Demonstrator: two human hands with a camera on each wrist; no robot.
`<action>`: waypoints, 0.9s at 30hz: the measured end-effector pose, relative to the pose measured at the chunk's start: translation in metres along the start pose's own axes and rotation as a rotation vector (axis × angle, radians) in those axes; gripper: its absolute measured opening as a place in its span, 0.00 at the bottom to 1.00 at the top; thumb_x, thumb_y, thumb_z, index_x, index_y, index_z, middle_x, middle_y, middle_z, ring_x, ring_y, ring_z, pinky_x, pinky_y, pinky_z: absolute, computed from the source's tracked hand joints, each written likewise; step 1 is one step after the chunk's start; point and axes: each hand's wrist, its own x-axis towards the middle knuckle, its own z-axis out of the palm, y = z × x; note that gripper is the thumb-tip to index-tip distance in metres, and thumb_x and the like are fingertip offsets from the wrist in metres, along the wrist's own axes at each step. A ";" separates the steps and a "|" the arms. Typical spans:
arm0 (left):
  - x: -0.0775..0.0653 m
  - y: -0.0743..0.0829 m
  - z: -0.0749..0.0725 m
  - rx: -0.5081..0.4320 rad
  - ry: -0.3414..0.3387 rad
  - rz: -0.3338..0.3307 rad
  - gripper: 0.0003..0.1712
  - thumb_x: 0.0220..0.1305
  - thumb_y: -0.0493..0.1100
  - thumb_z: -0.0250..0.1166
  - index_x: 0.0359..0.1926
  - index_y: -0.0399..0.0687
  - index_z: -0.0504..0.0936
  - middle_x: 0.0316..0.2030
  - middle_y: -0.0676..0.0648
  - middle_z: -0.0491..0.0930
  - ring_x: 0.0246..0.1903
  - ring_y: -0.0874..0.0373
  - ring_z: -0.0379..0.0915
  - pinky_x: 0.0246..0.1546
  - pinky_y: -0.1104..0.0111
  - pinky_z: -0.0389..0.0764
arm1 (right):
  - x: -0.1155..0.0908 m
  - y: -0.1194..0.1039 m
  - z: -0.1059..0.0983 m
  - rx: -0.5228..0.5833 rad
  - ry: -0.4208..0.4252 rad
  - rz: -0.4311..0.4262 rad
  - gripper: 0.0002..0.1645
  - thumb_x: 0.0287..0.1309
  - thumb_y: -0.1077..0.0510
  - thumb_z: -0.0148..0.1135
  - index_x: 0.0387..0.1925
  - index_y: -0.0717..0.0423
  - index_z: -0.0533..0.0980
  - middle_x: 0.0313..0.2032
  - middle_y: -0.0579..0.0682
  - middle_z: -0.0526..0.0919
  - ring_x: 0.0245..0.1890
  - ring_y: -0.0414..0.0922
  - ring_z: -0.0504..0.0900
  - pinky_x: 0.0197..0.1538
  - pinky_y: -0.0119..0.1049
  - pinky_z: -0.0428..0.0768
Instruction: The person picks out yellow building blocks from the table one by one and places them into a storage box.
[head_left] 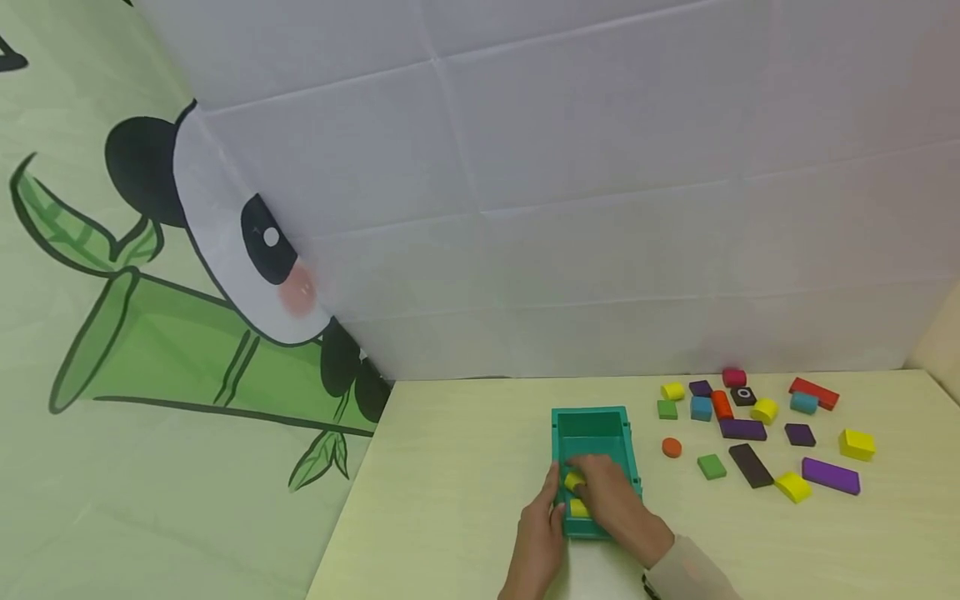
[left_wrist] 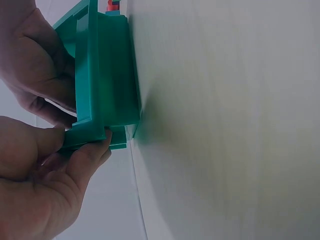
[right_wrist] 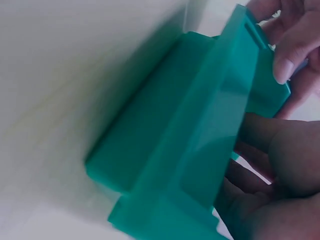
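A green plastic bin (head_left: 592, 423) stands on the table in front of me. My left hand (head_left: 538, 537) holds the bin's left side; in the left wrist view the thumb is over the rim and the fingers (left_wrist: 90, 157) under it. My right hand (head_left: 617, 502) reaches down into the bin and pinches a yellow block (head_left: 573, 481) between thumb and fingers. Another yellow block (head_left: 579, 507) lies on the bin floor near the front wall. In the right wrist view the bin wall (right_wrist: 200, 130) hides the right fingertips and both blocks.
To the right of the bin several coloured blocks lie scattered, among them a purple bar (head_left: 831, 476), a dark brown bar (head_left: 750, 465), a yellow cube (head_left: 857, 444) and an orange disc (head_left: 671, 447). A white sheet (head_left: 600, 250) hangs behind the table (head_left: 435, 467).
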 end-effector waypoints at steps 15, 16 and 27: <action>0.000 0.001 -0.001 -0.003 -0.002 0.007 0.33 0.66 0.33 0.51 0.68 0.52 0.52 0.64 0.55 0.55 0.59 0.62 0.52 0.60 0.61 0.63 | 0.003 -0.010 -0.030 0.001 0.022 0.018 0.23 0.47 0.65 0.67 0.48 0.55 0.76 0.48 0.50 0.78 0.51 0.50 0.72 0.53 0.51 0.75; 0.000 0.001 -0.001 -0.003 -0.001 0.006 0.33 0.66 0.33 0.51 0.68 0.53 0.52 0.64 0.55 0.55 0.59 0.62 0.52 0.60 0.61 0.62 | 0.004 -0.009 -0.032 0.001 0.033 0.011 0.23 0.47 0.65 0.67 0.48 0.54 0.76 0.48 0.50 0.78 0.51 0.50 0.72 0.52 0.51 0.75; 0.002 0.001 0.002 -0.012 -0.014 -0.037 0.34 0.66 0.34 0.52 0.68 0.58 0.51 0.65 0.57 0.54 0.60 0.63 0.51 0.61 0.61 0.62 | 0.009 0.006 -0.056 0.011 0.125 0.014 0.25 0.49 0.62 0.67 0.52 0.51 0.75 0.52 0.52 0.76 0.53 0.52 0.70 0.51 0.53 0.75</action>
